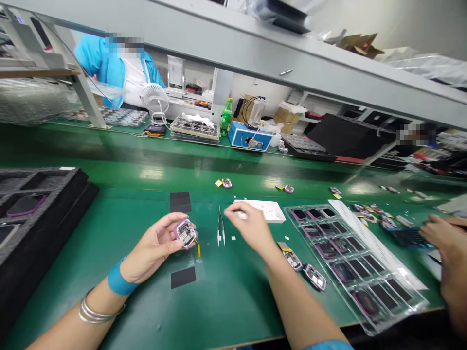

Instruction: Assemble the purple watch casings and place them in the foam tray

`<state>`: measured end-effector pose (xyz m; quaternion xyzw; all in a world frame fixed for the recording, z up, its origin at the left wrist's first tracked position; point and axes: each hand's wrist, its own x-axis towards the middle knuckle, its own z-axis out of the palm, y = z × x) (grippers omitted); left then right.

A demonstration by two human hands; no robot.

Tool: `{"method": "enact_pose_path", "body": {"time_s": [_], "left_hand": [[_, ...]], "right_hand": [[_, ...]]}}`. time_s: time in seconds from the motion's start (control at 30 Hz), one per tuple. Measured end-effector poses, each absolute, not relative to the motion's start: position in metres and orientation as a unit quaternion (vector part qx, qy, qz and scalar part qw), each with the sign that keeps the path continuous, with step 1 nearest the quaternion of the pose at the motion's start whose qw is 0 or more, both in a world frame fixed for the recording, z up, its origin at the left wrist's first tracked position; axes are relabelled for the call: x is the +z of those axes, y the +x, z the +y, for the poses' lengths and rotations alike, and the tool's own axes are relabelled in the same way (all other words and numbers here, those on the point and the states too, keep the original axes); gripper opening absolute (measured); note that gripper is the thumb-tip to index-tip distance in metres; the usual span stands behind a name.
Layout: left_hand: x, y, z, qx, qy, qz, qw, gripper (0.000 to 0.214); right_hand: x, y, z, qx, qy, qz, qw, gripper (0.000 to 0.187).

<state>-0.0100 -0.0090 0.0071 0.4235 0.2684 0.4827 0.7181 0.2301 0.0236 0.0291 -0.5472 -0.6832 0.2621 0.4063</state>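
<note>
My left hand (166,239) is closed around the edge of a small purple-framed electronic device (187,234). Its open back, with the circuit board showing, faces up, and a yellow flex strip (199,248) hangs from it. My right hand (251,227) hovers over the mat with thumb and fingers pinched; whatever is between them is too small and blurred to name. Just left of those fingers, a pair of tweezers (220,226) lies on the green mat (146,316). Close to my right forearm sit two more opened devices (292,259), one with a yellow-edged flap.
A clear tray (375,318) of dark screens lies at right, near a co-worker's hands (443,238). Behind my right hand is a white card (273,212). Black foam trays (69,218) stand at left. A grey shelf beam (233,43) crosses overhead.
</note>
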Motion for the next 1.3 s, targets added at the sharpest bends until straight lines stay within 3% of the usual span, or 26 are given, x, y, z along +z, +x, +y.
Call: {"method": "enact_pose_path", "body": {"time_s": [0.07, 0.13, 0.57, 0.87, 0.97, 1.03, 1.13, 1.23, 1.3], "left_hand": [[0.005, -0.009, -0.009, 0.481, 0.434, 0.266, 0.714, 0.04], [0.004, -0.007, -0.009, 0.483, 0.442, 0.265, 0.708, 0.041], [-0.002, -0.005, -0.007, 0.498, 0.453, 0.287, 0.681, 0.043], [-0.001, -0.001, -0.008, 0.501, 0.436, 0.331, 0.67, 0.044], [0.002, -0.003, -0.008, 0.497, 0.387, 0.317, 0.709, 0.044], [0.003, -0.007, -0.006, 0.502, 0.355, 0.299, 0.73, 0.043], [0.002, -0.014, -0.003, 0.512, 0.336, 0.284, 0.738, 0.04], [0.002, -0.019, -0.001, 0.516, 0.332, 0.281, 0.738, 0.04], [0.001, -0.02, 0.0, 0.503, 0.33, 0.291, 0.744, 0.04]], "right_hand": [[0.02, 0.2, 0.01, 0.39, -0.46, -0.653, 0.457, 0.007], [0.013, 0.177, -0.002, 0.427, -0.432, -0.629, 0.486, 0.005], [0.006, 0.167, -0.007, 0.371, -0.426, -0.642, 0.518, 0.007], [0.002, 0.167, -0.009, 0.191, -0.422, -0.766, 0.446, 0.015], [0.0, 0.166, -0.006, 0.318, -0.416, -0.708, 0.474, 0.006], [-0.001, 0.165, -0.004, 0.501, -0.381, -0.613, 0.478, 0.023], [-0.003, 0.166, -0.001, 0.71, -0.332, -0.485, 0.387, 0.043], [0.0, 0.172, 0.002, 0.764, -0.362, -0.417, 0.332, 0.039], [0.005, 0.178, 0.005, 0.748, -0.378, -0.398, 0.373, 0.039]]}}
